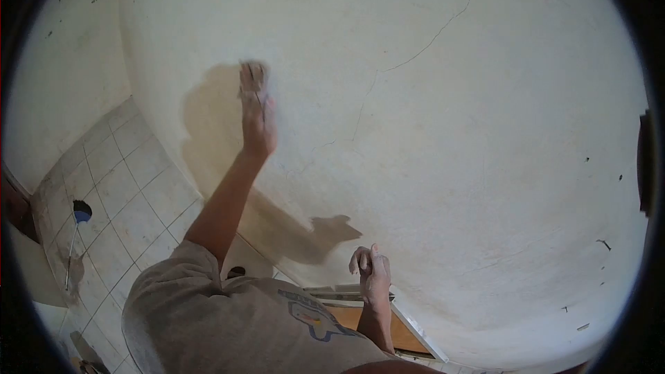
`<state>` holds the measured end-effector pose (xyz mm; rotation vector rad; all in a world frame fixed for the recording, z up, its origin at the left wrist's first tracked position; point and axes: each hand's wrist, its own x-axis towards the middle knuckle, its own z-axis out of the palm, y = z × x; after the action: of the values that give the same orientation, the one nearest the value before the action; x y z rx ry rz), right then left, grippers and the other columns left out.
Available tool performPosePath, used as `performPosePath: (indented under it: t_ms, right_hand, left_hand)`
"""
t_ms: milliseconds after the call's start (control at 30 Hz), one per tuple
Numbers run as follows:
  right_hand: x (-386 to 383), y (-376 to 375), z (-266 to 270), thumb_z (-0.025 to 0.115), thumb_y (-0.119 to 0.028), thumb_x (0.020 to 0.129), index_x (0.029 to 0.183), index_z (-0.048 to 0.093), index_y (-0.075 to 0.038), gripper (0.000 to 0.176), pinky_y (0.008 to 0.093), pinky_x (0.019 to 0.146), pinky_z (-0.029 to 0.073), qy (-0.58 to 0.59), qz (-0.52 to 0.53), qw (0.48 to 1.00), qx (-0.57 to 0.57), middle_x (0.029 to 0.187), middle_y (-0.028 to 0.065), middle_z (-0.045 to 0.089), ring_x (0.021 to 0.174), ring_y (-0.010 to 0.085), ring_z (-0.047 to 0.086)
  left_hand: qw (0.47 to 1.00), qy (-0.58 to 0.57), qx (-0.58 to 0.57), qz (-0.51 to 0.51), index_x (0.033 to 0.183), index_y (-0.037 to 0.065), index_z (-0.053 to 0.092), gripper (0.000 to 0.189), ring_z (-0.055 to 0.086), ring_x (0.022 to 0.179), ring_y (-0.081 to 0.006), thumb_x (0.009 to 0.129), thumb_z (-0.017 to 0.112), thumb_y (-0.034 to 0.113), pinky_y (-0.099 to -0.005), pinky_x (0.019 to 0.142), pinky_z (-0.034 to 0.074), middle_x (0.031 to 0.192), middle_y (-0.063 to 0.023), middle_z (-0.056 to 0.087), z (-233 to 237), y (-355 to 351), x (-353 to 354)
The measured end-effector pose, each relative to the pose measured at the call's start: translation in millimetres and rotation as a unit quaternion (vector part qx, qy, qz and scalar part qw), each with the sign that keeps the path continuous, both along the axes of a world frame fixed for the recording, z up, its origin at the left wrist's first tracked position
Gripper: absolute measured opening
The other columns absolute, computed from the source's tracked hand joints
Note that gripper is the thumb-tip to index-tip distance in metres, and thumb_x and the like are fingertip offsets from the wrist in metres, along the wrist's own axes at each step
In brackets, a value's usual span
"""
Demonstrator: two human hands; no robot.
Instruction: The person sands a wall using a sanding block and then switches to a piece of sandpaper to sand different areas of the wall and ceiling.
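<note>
My left hand (pixel 258 128) is raised on a stretched arm and presses a small brownish sanding block (pixel 253 77) flat against the off-white plaster wall (pixel 443 138). The block is blurred, and its shadow falls on the wall to the left. My right hand (pixel 370 273) hangs lower, close to the wall, with its fingers loosely curled and nothing visible in them. My grey shirt with a printed logo (pixel 242 325) fills the bottom of the view.
Thin cracks (pixel 415 55) run across the wall. Pale floor tiles (pixel 118 194) lie at the left, with a round hole holding something blue (pixel 82 213) and a thin metal rod (pixel 69 260). An orange-brown panel in a white frame (pixel 409 336) sits below my right hand.
</note>
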<state>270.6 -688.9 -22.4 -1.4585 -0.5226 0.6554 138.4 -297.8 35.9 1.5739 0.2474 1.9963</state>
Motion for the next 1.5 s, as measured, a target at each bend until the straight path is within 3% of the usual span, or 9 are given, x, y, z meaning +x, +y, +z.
performPosePath:
  t_ms: [33,233,367,600,733,800,867,1300,1500]
  right_hand:
    - [1,1,0,0.041,-0.038,0.111,0.059,0.035,-0.010,0.059,0.0346,0.061,0.037,0.005,0.000,1.000,0.001,0.062,0.0068,0.038,0.060,0.0205,0.044]
    - [-10,20,18,0.033,-0.040,0.113,0.061,0.035,-0.008,0.060,0.0344,0.066,0.035,-0.112,0.138,0.984,0.005,0.065,0.0094,0.043,0.063,0.0206,0.045]
    - [-27,37,40,0.032,-0.041,0.113,0.063,0.038,-0.007,0.060,0.0330,0.064,0.033,-0.095,0.182,0.979,0.003,0.066,0.0082,0.044,0.064,0.0190,0.044]
    - [-33,42,22,0.036,-0.037,0.113,0.066,0.042,-0.006,0.057,0.0322,0.059,0.034,-0.149,0.178,0.973,-0.005,0.066,0.0053,0.042,0.063,0.0167,0.042]
    - [-58,56,25,0.034,-0.041,0.113,0.069,0.046,-0.002,0.060,0.0318,0.060,0.035,-0.196,0.224,0.954,-0.034,0.067,0.0060,0.045,0.064,0.0162,0.041]
    - [-61,56,30,0.032,-0.043,0.113,0.073,0.050,0.000,0.062,0.0328,0.065,0.038,-0.212,0.285,0.932,-0.071,0.071,0.0072,0.050,0.068,0.0185,0.045]
    - [-59,54,39,0.032,-0.043,0.113,0.076,0.053,0.001,0.061,0.0342,0.069,0.041,-0.212,0.333,0.914,-0.089,0.073,0.0078,0.053,0.071,0.0199,0.049]
    - [-52,23,33,0.031,-0.036,0.113,0.084,0.064,0.003,0.058,0.0372,0.078,0.047,-0.207,0.302,0.913,-0.182,0.079,0.0118,0.064,0.078,0.0223,0.059]
    - [-54,21,27,0.037,-0.031,0.113,0.086,0.064,0.003,0.051,0.0354,0.078,0.048,-0.179,0.274,0.938,-0.117,0.081,0.0107,0.063,0.080,0.0207,0.059]
  left_hand:
    - [0.963,0.138,0.067,0.221,0.156,-0.010,0.031,0.054,0.021,0.157,-0.0400,0.108,0.041,0.012,-0.0462,0.128,0.013,0.164,-0.0311,0.028,38,-13,-11]
    - [0.998,0.019,-0.026,-0.057,0.151,-0.013,0.037,0.052,0.016,0.156,-0.0484,0.106,0.044,0.011,-0.0547,0.126,0.015,0.164,-0.0337,0.025,-9,-53,32]
    - [0.960,0.246,0.096,0.090,0.150,-0.013,0.039,0.051,0.015,0.151,-0.0584,0.105,0.044,0.012,-0.0612,0.124,0.014,0.163,-0.0377,0.019,-56,-112,16]
    - [0.977,0.148,0.034,0.150,0.157,-0.005,0.035,0.054,0.017,0.157,-0.0424,0.106,0.043,0.012,-0.0470,0.127,0.014,0.168,-0.0260,0.021,4,-4,-13]
    - [0.997,-0.017,-0.062,-0.053,0.156,-0.004,0.038,0.052,0.020,0.156,-0.0421,0.107,0.043,0.012,-0.0448,0.126,0.018,0.167,-0.0250,0.027,30,-11,-8]
    - [0.857,-0.250,-0.306,-0.332,0.154,-0.004,0.041,0.049,0.022,0.155,-0.0443,0.107,0.042,0.012,-0.0465,0.125,0.021,0.165,-0.0246,0.031,39,-70,8]
    - [0.979,0.194,0.029,0.059,0.153,-0.004,0.042,0.048,0.021,0.154,-0.0488,0.108,0.042,0.015,-0.0505,0.124,0.023,0.164,-0.0270,0.030,-49,-71,12]
    - [0.987,0.112,-0.115,-0.004,0.153,-0.009,0.038,0.049,0.017,0.156,-0.0443,0.107,0.039,0.008,-0.0479,0.127,0.011,0.166,-0.0298,0.024,48,-44,-22]
    - [0.983,0.184,-0.024,-0.015,0.153,-0.010,0.037,0.052,0.016,0.155,-0.0484,0.107,0.042,0.012,-0.0511,0.126,0.015,0.165,-0.0331,0.022,-25,-76,1]
